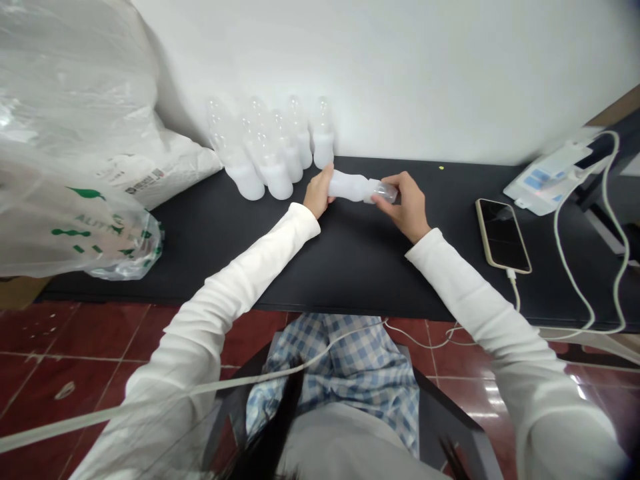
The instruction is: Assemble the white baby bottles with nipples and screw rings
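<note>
White bottle (349,186), sideways over the far middle of the black table (345,267): grasps its left end with the fingers of the left hand (319,192), pinches its clear cap (387,192), at right, in those of the right hand (411,210). Spot more bottles (275,179) standing far left, a phone (504,235) lying right.

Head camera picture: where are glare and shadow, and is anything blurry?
In the head view, glare streaks the red floor tiles at right and the clear plastic bag at upper left; highlights dot the standing bottles' clear tops; in that same view, a soft shadow falls on the white wall beside the bag, and both right corners blur darkly.
</note>
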`<action>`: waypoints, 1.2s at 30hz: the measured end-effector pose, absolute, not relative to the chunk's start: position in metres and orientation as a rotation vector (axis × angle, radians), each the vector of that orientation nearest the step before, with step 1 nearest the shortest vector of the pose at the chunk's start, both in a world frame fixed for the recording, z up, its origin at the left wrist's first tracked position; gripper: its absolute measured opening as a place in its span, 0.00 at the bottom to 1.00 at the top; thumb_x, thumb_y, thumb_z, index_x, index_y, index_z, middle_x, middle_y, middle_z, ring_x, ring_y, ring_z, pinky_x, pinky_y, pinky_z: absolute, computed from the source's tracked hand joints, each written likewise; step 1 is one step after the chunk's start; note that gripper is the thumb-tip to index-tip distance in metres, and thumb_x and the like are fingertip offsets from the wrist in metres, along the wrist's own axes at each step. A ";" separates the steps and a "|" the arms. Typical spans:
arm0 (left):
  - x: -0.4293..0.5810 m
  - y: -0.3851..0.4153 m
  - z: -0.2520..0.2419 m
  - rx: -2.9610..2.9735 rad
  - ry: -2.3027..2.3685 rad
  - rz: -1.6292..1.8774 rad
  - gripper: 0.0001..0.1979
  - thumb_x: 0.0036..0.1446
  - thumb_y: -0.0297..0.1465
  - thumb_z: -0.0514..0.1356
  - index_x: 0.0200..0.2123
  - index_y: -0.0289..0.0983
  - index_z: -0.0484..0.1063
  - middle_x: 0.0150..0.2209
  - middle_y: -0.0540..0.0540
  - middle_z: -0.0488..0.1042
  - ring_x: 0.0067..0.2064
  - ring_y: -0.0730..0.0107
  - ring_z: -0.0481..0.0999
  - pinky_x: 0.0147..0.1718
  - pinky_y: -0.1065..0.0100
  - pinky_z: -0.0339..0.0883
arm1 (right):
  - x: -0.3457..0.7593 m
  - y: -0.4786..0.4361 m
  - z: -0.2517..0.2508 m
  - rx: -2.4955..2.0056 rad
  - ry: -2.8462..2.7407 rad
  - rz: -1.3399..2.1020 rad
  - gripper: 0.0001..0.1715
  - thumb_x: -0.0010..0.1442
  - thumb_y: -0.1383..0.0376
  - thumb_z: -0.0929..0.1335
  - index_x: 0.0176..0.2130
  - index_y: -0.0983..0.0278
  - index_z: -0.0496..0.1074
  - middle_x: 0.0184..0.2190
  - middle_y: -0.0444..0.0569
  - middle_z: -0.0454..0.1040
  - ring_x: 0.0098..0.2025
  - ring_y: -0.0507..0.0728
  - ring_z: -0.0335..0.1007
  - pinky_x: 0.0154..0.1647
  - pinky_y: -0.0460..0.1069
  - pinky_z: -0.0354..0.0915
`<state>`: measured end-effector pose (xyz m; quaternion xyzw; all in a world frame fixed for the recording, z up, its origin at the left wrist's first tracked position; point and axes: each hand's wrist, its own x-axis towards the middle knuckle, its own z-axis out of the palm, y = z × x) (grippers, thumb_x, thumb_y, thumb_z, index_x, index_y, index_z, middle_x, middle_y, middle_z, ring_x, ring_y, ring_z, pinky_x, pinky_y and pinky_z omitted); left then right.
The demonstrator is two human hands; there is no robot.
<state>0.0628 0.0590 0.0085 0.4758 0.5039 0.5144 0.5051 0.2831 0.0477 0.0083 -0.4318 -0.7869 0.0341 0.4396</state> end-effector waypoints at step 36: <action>0.063 0.089 -0.016 1.302 1.189 1.338 0.30 0.50 0.32 0.73 0.49 0.41 0.59 0.49 0.46 0.73 0.44 0.71 0.78 0.47 0.64 0.74 | 0.305 0.070 -0.005 -1.174 -1.807 -0.126 0.30 0.67 0.45 0.63 0.57 0.63 0.63 0.51 0.59 0.70 0.50 0.65 0.70 0.54 0.67 0.67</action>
